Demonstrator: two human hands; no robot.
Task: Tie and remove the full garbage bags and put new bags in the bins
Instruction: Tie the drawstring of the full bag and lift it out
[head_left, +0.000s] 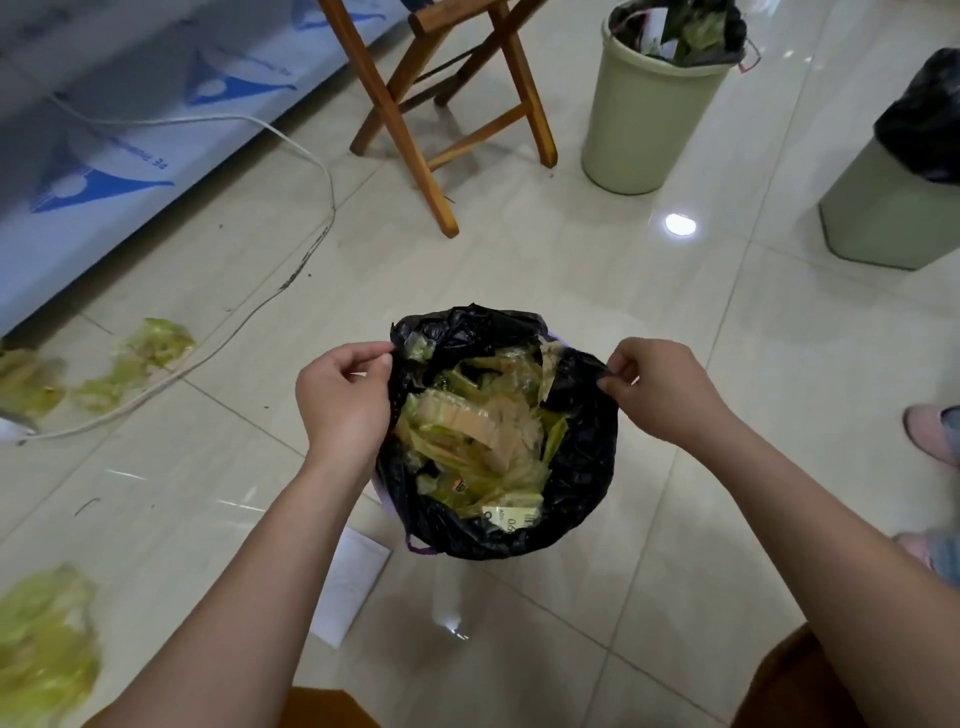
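Note:
A black garbage bag (576, 467) full of yellow-green wrappers sits in a small purple bin (415, 546) on the floor right below me. My left hand (345, 395) pinches the bag's rim at its left edge. My right hand (660, 387) pinches the rim at its right edge. The bag's mouth is spread open between the two hands, and the bin itself is mostly hidden under the bag.
A pale green bin (644, 114) with a full black bag stands at the back, another green bin (893, 218) at the right. A wooden stool (441, 104), a white cable (291, 291), loose wrappers (156, 348) and a paper sheet (353, 587) lie around. Someone's feet (930, 431) are at the right edge.

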